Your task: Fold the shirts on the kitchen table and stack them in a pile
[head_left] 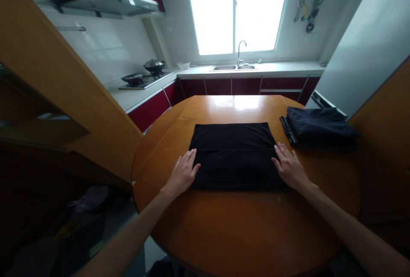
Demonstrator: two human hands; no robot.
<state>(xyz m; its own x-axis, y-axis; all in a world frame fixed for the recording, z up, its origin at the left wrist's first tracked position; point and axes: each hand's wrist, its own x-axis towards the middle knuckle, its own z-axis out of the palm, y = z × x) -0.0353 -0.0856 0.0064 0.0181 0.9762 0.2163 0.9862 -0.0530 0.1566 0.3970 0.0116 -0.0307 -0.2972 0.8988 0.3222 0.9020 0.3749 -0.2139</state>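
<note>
A black folded cloth garment (235, 163) lies flat on the wooden table (237, 225), its kind not clear from the folds. A fold line runs across it from side to side. My left hand (183, 171) rests flat at the garment's left edge, fingers stretched out and thumb on the fabric. At the right edge my right hand (291, 166) lies in the same way, fingers extended and palm down. Neither hand grips the cloth. A stack of folded dark clothes (320, 127) sits farther right on the table, beyond my right hand.
Behind the table runs a white counter with a sink (224, 67) and tap under a window. A stove (147, 79) with two pans stands at the back left. An orange wooden frame (80, 97) borders the left side, a pale fridge (361, 46) the right.
</note>
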